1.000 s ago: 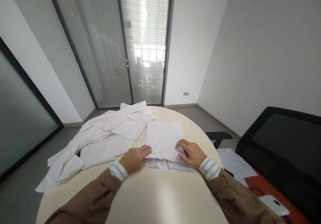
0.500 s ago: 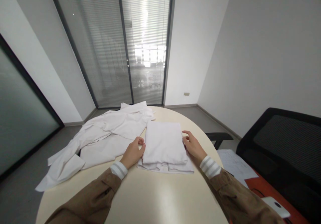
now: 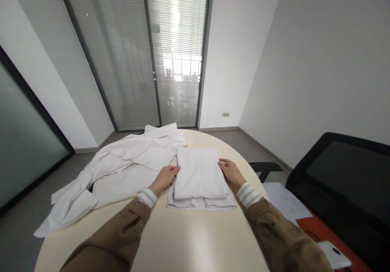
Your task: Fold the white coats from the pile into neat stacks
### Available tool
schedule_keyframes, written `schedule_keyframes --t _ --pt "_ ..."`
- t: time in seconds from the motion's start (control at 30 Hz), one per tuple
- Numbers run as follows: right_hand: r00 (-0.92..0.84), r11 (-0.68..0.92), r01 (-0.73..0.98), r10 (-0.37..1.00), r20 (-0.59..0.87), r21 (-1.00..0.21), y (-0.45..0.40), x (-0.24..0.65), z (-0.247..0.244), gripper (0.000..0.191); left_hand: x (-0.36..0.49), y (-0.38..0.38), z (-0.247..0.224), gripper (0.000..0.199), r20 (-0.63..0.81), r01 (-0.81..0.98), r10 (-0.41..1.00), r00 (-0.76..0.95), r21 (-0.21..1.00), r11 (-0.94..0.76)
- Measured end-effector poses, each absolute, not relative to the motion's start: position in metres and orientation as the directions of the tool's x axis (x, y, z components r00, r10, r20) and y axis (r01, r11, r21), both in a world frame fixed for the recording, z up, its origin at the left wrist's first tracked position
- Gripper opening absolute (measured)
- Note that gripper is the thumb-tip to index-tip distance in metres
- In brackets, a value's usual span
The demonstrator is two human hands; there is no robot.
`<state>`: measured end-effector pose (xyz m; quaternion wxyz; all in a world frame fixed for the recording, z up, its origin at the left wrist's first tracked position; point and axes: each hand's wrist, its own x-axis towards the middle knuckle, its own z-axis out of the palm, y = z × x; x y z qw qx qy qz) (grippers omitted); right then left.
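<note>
A folded white shirt (image 3: pixel 199 174) lies flat on the round table, its upper layers stacked short of the lower hem, which shows along the near side. At its left edge my left hand (image 3: pixel 166 177) is closed, thumb and fingers pinching the cloth. My right hand (image 3: pixel 233 173) pinches the opposite edge, fingers curled at the side of the fold. More white clothing (image 3: pixel 128 162) is spread in a loose, crumpled heap to the left, close to my left hand. Fingertips of both hands are partly hidden.
The cream round table (image 3: pixel 170 239) carries the cloth. A black mesh chair (image 3: pixel 338 182) stands at right with its armrest (image 3: pixel 265 167) near the table edge. Papers (image 3: pixel 286 201) and a white phone-like device (image 3: pixel 333 253) lie on its orange-red seat area. Blinds cover the glass behind.
Both hands have moved inward to the folded shirt's side edges. My left fingers, loosely curled before, have closed on the cloth; the right fingers have closed too.
</note>
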<state>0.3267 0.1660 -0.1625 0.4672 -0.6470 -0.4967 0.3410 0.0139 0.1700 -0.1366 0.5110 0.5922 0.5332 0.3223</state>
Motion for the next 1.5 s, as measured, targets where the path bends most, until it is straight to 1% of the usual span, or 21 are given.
schedule_keyframes --t 0.1,0.23,0.3,0.4,0.5,0.67,0.77,0.9,0.97,1.07,1.17,1.3,1.43,1.5 --pt "0.245 -0.053 0.270 0.969 0.015 -0.961 0.162 0.329 -0.160 0.026 0.012 0.169 -0.133 0.040 -0.210 0.282 0.939 0.271 0.950 0.131" --pt "0.148 -0.185 0.152 0.976 -0.163 -0.971 0.152 0.329 -0.153 0.027 0.010 0.170 -0.133 0.047 -0.249 0.281 0.923 0.292 0.945 0.166" --pt "0.118 -0.231 0.128 0.969 -0.216 -0.965 0.148 0.328 -0.149 0.029 0.010 0.170 -0.134 0.049 -0.264 0.284 0.922 0.284 0.941 0.182" --pt "0.098 -0.246 0.162 0.968 -0.233 -0.956 0.144 0.327 -0.145 0.033 0.011 0.171 -0.136 0.049 -0.274 0.286 0.922 0.274 0.938 0.194" --pt "0.080 -0.243 0.191 0.969 -0.232 -0.951 0.142 0.326 -0.142 0.038 0.012 0.171 -0.137 0.045 -0.274 0.284 0.926 0.262 0.938 0.197" --pt "0.067 -0.281 0.102 0.959 -0.276 -0.954 0.139 0.323 -0.139 0.042 0.014 0.171 -0.138 0.038 -0.252 0.278 0.942 0.221 0.942 0.187" --pt "0.056 -0.282 0.095 0.959 -0.277 -0.955 0.137 0.321 -0.136 0.042 0.016 0.170 -0.140 0.036 -0.227 0.272 0.953 0.200 0.947 0.169" --pt "0.090 -0.334 0.079 0.941 -0.327 -0.939 0.138 0.322 -0.135 0.042 0.017 0.170 -0.143 0.032 -0.198 0.278 0.966 0.165 0.949 0.147" --pt "0.073 -0.328 0.095 0.944 -0.322 -0.940 0.139 0.323 -0.136 0.042 0.017 0.170 -0.144 0.029 -0.185 0.282 0.972 0.147 0.949 0.138" --pt "0.060 -0.283 0.165 0.959 -0.277 -0.945 0.140 0.324 -0.139 0.040 0.017 0.170 -0.146 0.025 -0.175 0.292 0.976 0.127 0.947 0.132" --pt "0.095 -0.269 0.226 0.963 -0.253 -0.936 0.139 0.324 -0.140 0.035 0.017 0.169 -0.147 0.022 -0.156 0.306 0.982 0.105 0.945 0.117" --pt "0.159 -0.250 0.261 0.964 -0.214 -0.932 0.137 0.324 -0.139 0.028 0.016 0.169 -0.148 0.019 -0.112 0.336 0.991 0.072 0.938 0.082" --pt "0.143 -0.206 0.313 0.975 -0.169 -0.927 0.135 0.325 -0.136 0.031 0.013 0.170 -0.146 0.018 -0.051 0.367 0.998 0.033 0.930 0.035" --pt "0.149 -0.209 0.317 0.974 -0.169 -0.925 0.135 0.325 -0.136 0.031 0.012 0.170 -0.144 0.019 -0.048 0.379 0.999 0.026 0.925 0.035"
